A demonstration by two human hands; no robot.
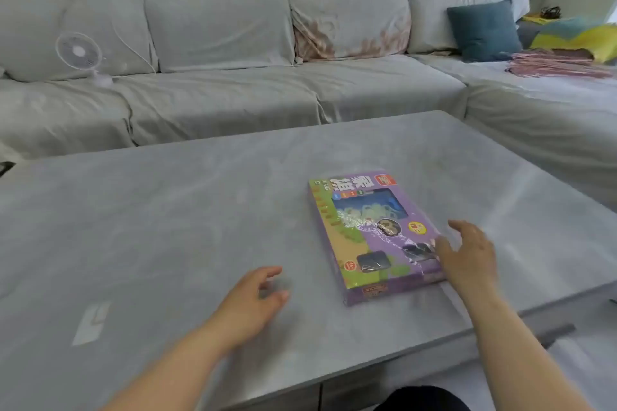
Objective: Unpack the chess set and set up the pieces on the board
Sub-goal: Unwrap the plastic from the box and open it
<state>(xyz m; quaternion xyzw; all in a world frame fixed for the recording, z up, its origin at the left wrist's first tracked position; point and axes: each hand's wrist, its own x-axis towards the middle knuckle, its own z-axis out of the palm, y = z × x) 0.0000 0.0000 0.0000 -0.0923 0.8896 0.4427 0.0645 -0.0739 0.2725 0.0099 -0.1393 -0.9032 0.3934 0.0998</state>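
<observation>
In the head view, a purple chess set box (374,237), still in its shiny plastic wrap, lies flat on the grey table (167,217), right of the middle and towards the near edge. The right hand (467,257) is at the box's near right corner with its fingers spread and gripping nothing, though I cannot tell if it touches the wrap; the left hand (253,297) is over bare tabletop left of the box, fingers loosely curled around nothing. Beyond the table a grey sofa (233,87) carries a small white fan (80,55) at far left and a teal cushion (482,30) at far right.
</observation>
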